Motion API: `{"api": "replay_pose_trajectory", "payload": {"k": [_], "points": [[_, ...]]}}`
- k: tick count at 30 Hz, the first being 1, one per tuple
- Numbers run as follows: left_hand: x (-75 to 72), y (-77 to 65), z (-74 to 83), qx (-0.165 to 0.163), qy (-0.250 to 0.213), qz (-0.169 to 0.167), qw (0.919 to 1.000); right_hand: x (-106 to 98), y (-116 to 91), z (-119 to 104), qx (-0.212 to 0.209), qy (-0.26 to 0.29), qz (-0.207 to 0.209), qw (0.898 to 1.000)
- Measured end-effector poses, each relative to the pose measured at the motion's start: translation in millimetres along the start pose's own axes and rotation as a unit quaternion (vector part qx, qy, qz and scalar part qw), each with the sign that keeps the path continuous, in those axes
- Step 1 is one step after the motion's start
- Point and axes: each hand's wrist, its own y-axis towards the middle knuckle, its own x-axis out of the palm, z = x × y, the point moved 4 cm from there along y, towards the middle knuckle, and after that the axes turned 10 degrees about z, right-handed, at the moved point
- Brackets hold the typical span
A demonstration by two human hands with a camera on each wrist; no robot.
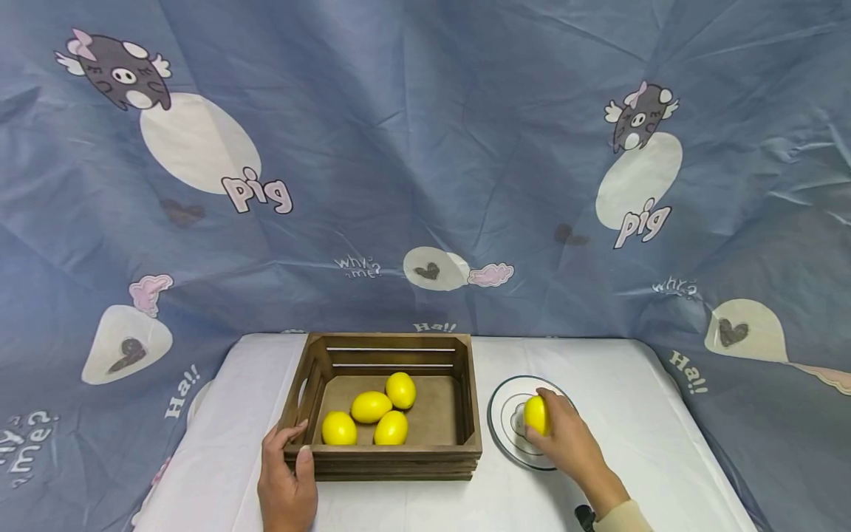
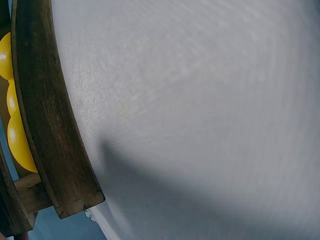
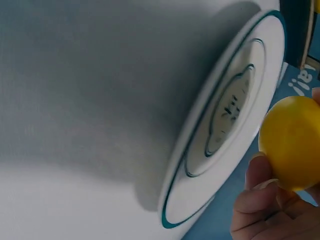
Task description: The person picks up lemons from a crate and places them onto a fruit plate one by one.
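Note:
My right hand [image 1: 573, 440] holds a smooth yellow lemon [image 1: 537, 415] between thumb and fingers, over a white plate [image 1: 500, 430] with a dark green rim. From the right wrist, a gap shows between the lemon [image 3: 292, 142] and the plate [image 3: 187, 202], whose middle bears rings and small dark marks. At the front left corner of a brown slatted wooden crate [image 1: 392, 459], my left hand [image 1: 287, 484] grips the rim, thumb on the front side and fingers over the left side. Several more lemons [image 1: 371, 407] lie inside the crate, toward its left and middle.
A white cloth [image 1: 412, 510] covers the table beneath the crate and plate. The plate stands just right of the crate, a narrow strip of cloth between them. Behind and at both sides hangs a blue printed curtain [image 1: 425, 148].

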Motion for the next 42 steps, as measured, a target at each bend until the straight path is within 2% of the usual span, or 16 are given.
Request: {"api": "replay_pose_trajectory", "payload": {"k": [5,8,18,25,32,42], "points": [[0.2,0.9,0.9,0.014,-0.004,0.009,0.9999,8.0,-1.0,4.4,0.019,-0.007,-0.032,0.999],[0.4,0.8,0.6,0.015,-0.002,0.007,0.9999,11.0,-1.7,6.2,0.024,-0.013,-0.037,0.999],[0.1,0.8,2.0,0.02,-0.007,0.011,0.9997,16.4,-4.1,10.9,0.03,-0.02,-0.036,0.999],[0.2,0.2,1.4,0.002,0.006,-0.005,1.0,16.3,-4.6,8.5,0.036,-0.033,-0.025,0.998],[1.0,0.5,-1.0,0.01,-0.003,0.001,0.9999,15.0,-5.4,4.0,0.035,-0.051,-0.016,0.998],[1.2,-0.5,-1.5,-0.002,0.005,-0.008,1.0,16.6,-4.4,3.9,0.042,-0.057,-0.025,0.997]]}}
